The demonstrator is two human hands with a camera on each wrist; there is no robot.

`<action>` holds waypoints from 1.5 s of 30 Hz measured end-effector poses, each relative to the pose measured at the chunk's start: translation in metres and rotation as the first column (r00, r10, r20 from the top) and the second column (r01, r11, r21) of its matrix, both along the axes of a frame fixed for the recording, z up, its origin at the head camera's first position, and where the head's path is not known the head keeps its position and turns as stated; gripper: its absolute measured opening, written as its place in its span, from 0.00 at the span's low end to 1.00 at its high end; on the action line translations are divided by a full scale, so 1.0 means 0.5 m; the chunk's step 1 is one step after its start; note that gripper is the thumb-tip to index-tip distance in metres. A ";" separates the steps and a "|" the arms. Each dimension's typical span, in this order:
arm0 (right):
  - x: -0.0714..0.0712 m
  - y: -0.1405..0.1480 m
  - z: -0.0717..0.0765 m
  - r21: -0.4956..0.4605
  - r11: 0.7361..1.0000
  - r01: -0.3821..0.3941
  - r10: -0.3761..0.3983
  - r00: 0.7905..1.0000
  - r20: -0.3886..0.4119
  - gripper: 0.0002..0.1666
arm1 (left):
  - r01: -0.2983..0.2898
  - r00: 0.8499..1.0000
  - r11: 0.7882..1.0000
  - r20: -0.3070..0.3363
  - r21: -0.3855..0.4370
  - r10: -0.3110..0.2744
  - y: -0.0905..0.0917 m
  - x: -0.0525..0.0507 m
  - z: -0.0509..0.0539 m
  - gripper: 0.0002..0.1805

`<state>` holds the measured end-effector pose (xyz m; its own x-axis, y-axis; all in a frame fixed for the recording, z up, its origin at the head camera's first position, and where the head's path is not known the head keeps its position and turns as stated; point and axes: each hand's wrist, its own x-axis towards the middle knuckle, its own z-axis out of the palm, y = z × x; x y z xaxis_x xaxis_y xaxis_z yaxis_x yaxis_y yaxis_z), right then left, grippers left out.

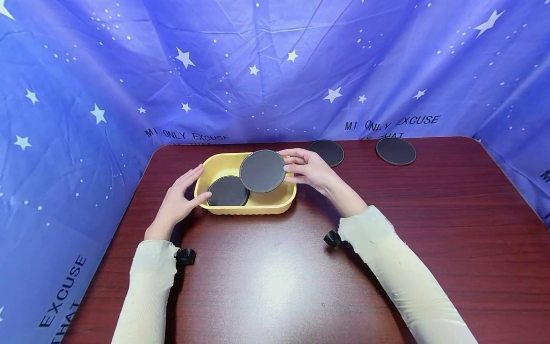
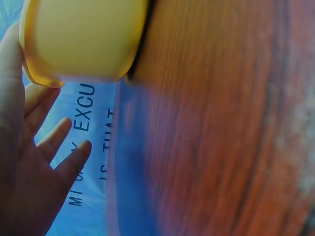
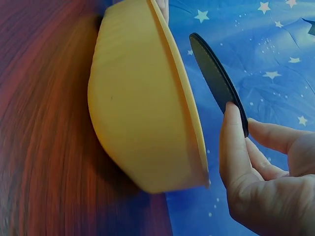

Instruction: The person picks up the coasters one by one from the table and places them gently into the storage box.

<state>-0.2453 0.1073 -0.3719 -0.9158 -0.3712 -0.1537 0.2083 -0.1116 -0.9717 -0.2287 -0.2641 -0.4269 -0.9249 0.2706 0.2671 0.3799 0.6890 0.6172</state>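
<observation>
your left hand [image 1: 177, 200] grips tub [image 1: 262, 210], likely steadying it | your right hand [image 1: 313, 171] pinches 1 disc [image 1: 262, 171] edgewise, likely for clearance

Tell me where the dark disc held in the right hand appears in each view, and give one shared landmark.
Head: at the picture's centre, the dark disc in the right hand.
Left wrist: not in it.
Right wrist: upper half, right of centre, the dark disc seen nearly edge-on.
Shared landmark: the yellow container.
</observation>
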 end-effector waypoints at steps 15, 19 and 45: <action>0.003 -0.100 -0.011 -0.002 1.000 -0.020 0.020 0.999 0.030 0.31 | -0.003 1.000 1.000 -0.005 -0.006 0.003 0.001 0.000 -0.001 0.39; 0.001 -0.120 -0.020 0.008 1.000 -0.018 0.017 0.999 0.045 0.31 | 0.002 1.000 1.000 -0.006 -0.006 -0.002 0.000 -0.002 -0.003 0.40; -0.007 -0.173 -0.055 0.147 0.989 -0.030 0.016 0.995 0.099 0.29 | 0.002 1.000 1.000 -0.011 -0.004 -0.002 0.002 0.000 0.001 0.40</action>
<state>-0.2486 0.0207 -0.3992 -0.8852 -0.3585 -0.2966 0.3035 0.0385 -0.9521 -0.2288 -0.2630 -0.4265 -0.9215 0.2731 0.2762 0.3877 0.6908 0.6104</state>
